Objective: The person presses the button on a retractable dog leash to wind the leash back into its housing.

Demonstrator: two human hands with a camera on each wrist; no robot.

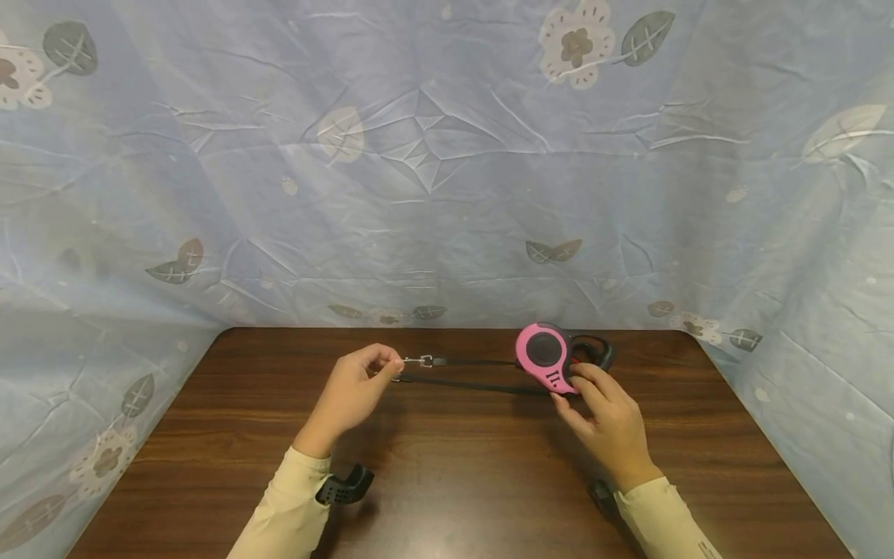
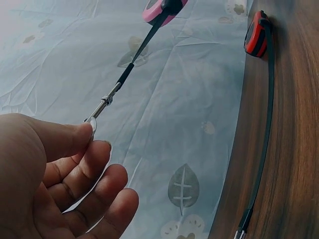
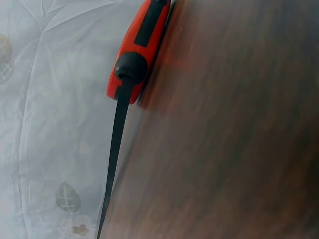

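Observation:
In the head view my left hand (image 1: 352,396) pinches the end of a metal clip (image 1: 417,361) between thumb and finger. From that clip a black strap runs tautly right to a pink retractable leash (image 1: 559,380). My right hand (image 1: 613,427) holds the pink leash's tapered lower end between thumb and fingers, above the table. A red retractable leash (image 2: 256,37) rests on the wood, its black strap (image 2: 269,104) stretched out to a metal end low in the left wrist view. Seen from the head, the pink leash and right hand hide most of it.
The brown wooden table (image 1: 447,466) backs onto a pale blue curtain (image 1: 447,194) with leaf and flower prints, which also hangs at both sides. A black wrist mount (image 1: 345,487) sits on the left sleeve, above the tabletop.

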